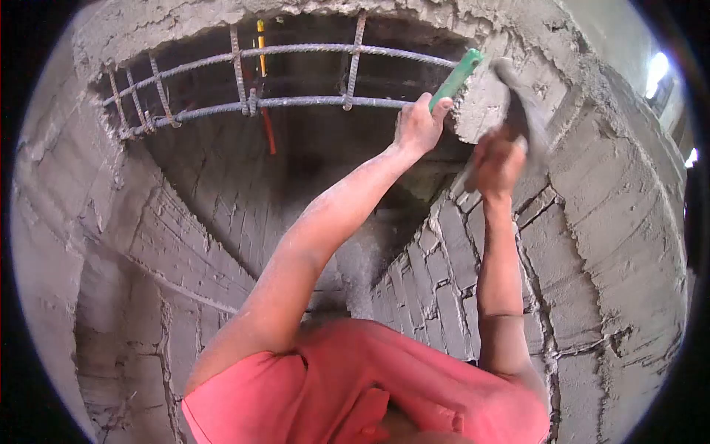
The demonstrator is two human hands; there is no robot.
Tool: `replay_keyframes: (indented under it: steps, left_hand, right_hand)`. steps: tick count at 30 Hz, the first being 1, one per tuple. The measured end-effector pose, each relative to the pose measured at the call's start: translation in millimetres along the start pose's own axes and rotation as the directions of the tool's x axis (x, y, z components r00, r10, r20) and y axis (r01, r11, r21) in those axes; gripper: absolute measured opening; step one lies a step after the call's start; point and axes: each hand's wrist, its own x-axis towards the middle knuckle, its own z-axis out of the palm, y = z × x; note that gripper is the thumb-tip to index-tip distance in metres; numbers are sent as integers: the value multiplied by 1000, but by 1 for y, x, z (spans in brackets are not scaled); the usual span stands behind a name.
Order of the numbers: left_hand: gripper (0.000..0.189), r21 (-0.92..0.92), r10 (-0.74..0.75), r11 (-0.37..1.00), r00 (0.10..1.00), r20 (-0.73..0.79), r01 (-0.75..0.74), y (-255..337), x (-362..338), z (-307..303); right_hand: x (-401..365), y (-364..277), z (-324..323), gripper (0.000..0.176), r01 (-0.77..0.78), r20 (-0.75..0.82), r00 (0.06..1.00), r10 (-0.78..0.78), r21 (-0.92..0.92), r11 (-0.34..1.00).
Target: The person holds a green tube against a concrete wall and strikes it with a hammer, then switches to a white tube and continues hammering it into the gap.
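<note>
My left hand (420, 126) is closed around a green chisel-like bar (460, 76), which slants up to the right. Its lower end is hidden in my fist. To the right, my right hand (497, 164) grips a hammer (515, 111), smeared by motion, with its rounded head up near the bar's upper end; a small gap shows between them. Behind both tools lies the rough, broken edge of grey concrete (479, 111), beside the opening.
Curved steel rebar (296, 102) crosses the dark opening to the left of my hands. A yellow rod (261, 48) and a red rod (268, 132) hang there. Mortared block walls (584, 274) curve down on both sides. Bright gaps show at the far right.
</note>
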Motion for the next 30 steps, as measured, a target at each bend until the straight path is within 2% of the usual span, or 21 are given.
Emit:
replay_keyframes:
  steps: [1,4,5,6,7,8,9,11,13,14,15,17,18,19,20,21,23,25,27,28,30]
  left_hand:
    - [70,10,-5,1000,1000,-11,5,-2,1,0]
    - [70,-24,18,1000,1000,4,-18,-1,2,-7]
    - [71,-31,-11,999,1000,11,11,2,2,-8]
    - [71,-42,-40,998,999,20,40,10,1,-12]
    - [72,-56,-70,996,997,29,72,14,-3,-12]
    - [72,-95,-61,994,998,20,63,11,-2,-11]
    - [72,-102,-71,992,997,12,72,13,-8,-11]
    - [72,-73,-71,995,997,31,73,13,0,-16]
    - [73,-54,-86,995,996,25,87,17,0,-21]
    - [73,-83,-89,992,995,37,92,17,-2,-21]
    - [72,-114,-89,989,995,53,95,18,-4,-19]
    - [70,-135,-78,987,995,56,85,13,-3,-19]
    - [70,-150,-79,985,995,60,88,12,-1,-19]
    - [70,-168,-81,982,995,61,90,13,-1,-20]
    - [71,-135,-141,980,989,33,144,15,-4,-21]
    - [71,-189,-123,973,990,72,135,6,0,-19]
    - [73,-195,-117,971,986,117,139,-1,6,-18]
    - [76,-212,-131,968,991,20,132,0,-3,-13]
    - [78,-252,-165,950,982,88,182,2,-1,-10]
    - [77,-270,-150,947,984,98,172,2,0,-10]
    - [77,-292,-149,940,983,108,175,3,-1,-10]
  right_hand:
    - [-3,-14,11,58,-58,-85,992,96,371,927]
    - [-1,-31,22,41,436,-49,893,-447,330,837]
    - [11,-21,17,41,425,-38,897,-440,339,839]
    - [25,-8,7,35,407,126,912,-390,-170,897]
    - [36,1,-1,31,363,247,932,-266,-634,682]
    - [39,-1,-2,32,159,144,986,-81,-704,692]
    - [30,-11,-1,32,166,157,985,-77,-708,687]
    - [21,-35,9,58,4,-19,1000,-14,-452,892]
    - [14,-61,16,59,102,-76,992,-98,57,993]
    - [16,-85,21,60,288,20,957,-288,-23,957]
    - [19,-93,13,59,304,153,941,-303,14,952]
    - [28,-58,10,62,387,102,903,-418,231,893]
    - [38,-34,1,61,520,244,854,-459,-386,762]
    - [44,-34,7,60,517,392,829,-398,-810,277]
    - [43,-37,9,58,-21,87,987,134,-759,651]
    - [36,-50,17,58,174,178,983,-50,-795,582]
    - [20,-63,20,59,-74,-38,997,63,-560,825]
    - [7,-94,32,69,105,-58,992,-112,-122,987]
    - [5,-112,36,65,403,40,909,-415,178,898]
    - [8,-109,32,65,409,33,907,-419,161,898]
    - [16,-84,24,55,621,146,783,-605,-123,774]
